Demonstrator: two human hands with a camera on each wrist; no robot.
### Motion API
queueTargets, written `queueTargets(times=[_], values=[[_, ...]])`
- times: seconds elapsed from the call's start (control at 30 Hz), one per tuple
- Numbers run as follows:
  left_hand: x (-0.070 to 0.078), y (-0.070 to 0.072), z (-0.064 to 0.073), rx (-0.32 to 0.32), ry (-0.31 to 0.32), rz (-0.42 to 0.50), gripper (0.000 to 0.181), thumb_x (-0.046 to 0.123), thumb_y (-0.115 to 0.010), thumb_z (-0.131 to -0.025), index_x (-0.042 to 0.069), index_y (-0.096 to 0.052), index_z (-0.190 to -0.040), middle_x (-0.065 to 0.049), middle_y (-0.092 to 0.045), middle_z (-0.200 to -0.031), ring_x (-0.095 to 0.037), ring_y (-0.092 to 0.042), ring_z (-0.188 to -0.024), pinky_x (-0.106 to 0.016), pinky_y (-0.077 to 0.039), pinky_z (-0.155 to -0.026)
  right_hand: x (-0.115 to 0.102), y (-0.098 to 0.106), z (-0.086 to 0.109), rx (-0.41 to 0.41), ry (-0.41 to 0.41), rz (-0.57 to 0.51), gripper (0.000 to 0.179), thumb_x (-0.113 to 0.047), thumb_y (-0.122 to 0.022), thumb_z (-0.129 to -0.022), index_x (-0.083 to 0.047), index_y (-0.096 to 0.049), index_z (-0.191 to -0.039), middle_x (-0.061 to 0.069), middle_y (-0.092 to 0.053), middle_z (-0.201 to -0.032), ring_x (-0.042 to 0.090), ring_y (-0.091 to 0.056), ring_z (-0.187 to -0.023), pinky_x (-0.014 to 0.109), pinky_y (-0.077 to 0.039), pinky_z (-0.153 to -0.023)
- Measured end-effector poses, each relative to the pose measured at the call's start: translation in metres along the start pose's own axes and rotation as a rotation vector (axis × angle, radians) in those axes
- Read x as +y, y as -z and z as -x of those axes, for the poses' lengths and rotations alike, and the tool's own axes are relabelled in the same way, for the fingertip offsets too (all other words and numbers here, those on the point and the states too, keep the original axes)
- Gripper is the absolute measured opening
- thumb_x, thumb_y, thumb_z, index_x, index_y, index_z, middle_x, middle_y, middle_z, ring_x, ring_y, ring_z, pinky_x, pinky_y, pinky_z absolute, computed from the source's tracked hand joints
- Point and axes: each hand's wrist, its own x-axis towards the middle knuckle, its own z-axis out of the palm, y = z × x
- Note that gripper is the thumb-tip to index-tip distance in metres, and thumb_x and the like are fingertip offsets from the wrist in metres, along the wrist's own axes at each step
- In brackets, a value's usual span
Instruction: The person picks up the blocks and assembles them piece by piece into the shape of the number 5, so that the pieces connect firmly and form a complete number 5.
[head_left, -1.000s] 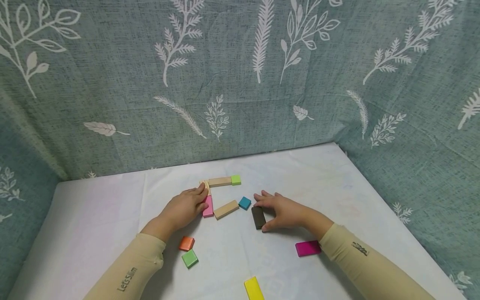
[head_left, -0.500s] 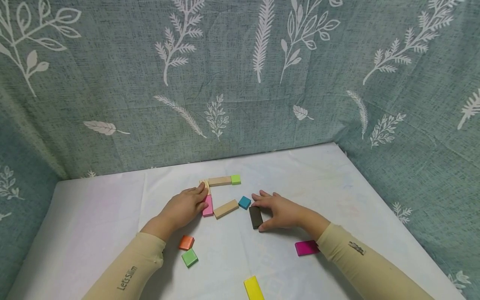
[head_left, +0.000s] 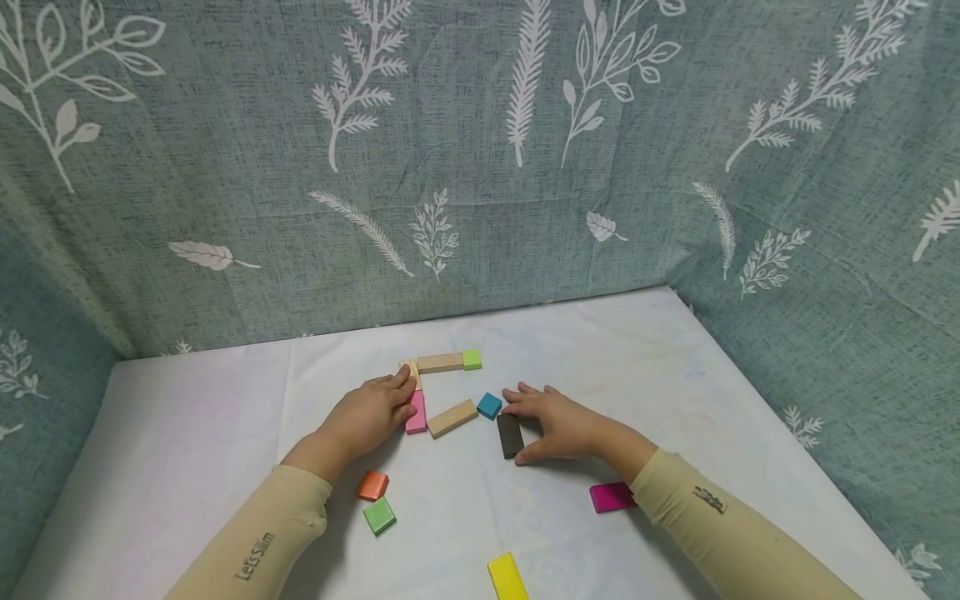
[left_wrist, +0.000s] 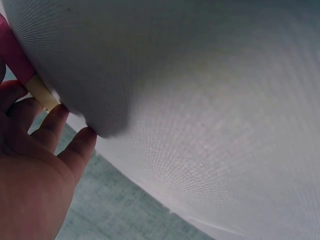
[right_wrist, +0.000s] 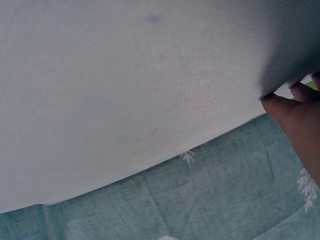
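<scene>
My left hand point(head_left: 367, 419) rests on a joined line of two blocks, a pale wooden block point(head_left: 417, 379) and a pink block point(head_left: 416, 413). Its fingertips lie on the wooden one and its thumb on the pink one. In the left wrist view, the fingers reach along the side of the pink block point(left_wrist: 14, 55) and the wooden block point(left_wrist: 42, 94). With thumb and index finger, my right hand point(head_left: 566, 425) pinches a dark brown block point(head_left: 510, 437) by its two ends. A small blue block point(head_left: 490, 405) sits just beyond the brown one, touching a slanted wooden block point(head_left: 452, 418).
Another wooden block point(head_left: 440, 362) and a lime block point(head_left: 472, 359) extend right from the line's top. Orange point(head_left: 372, 485) and green point(head_left: 380, 517) blocks lie nearer. A yellow block point(head_left: 508, 577) is at the front, a magenta block point(head_left: 612, 497) by the right sleeve. Patterned curtain point(head_left: 480, 208) encloses the white table.
My right hand has slid the dark brown block a little to the left, closer to the blue block. The left hand has stayed in place on its blocks.
</scene>
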Motion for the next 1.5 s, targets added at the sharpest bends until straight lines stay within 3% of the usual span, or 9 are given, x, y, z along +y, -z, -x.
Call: queueTargets(times=[0.8,1.1,1.5], values=[[-0.0009,-0.0009,0.0017,0.038,-0.014,0.009,0.054,0.033,-0.056,-0.094,0.008,-0.045,-0.141,-0.012,-0.035,-0.151,-0.034,-0.041,-0.134,-0.051,-0.039,-0.103,0.0016,-0.0026,-0.001,0.005,-0.013,0.01,0.076,-0.045,-0.079,-0.072,-0.019,-0.051,-0.137,-0.007,-0.033,-0.153,0.019,-0.019,-0.146,0.052,-0.01,-0.118],[-0.0005,0.0009,0.0018,0.019,-0.004,0.023,0.054,0.033,-0.055,-0.095,0.009,-0.044,-0.141,-0.01,-0.034,-0.152,-0.033,-0.04,-0.134,-0.051,-0.039,-0.104,0.0012,-0.0021,-0.002,0.012,-0.003,0.004,0.081,-0.048,-0.08,-0.07,-0.017,-0.05,-0.138,-0.006,-0.034,-0.152,0.02,-0.02,-0.145,0.053,-0.011,-0.117],[-0.0003,0.0002,-0.0002,0.027,-0.025,-0.027,0.053,0.035,-0.054,-0.095,0.008,-0.045,-0.141,-0.011,-0.036,-0.15,-0.033,-0.043,-0.133,-0.051,-0.041,-0.102,0.0029,0.0027,0.0003,0.021,0.002,-0.043,0.087,-0.05,-0.082,-0.066,-0.015,-0.05,-0.138,-0.005,-0.037,-0.151,0.019,-0.024,-0.144,0.051,-0.013,-0.118]])
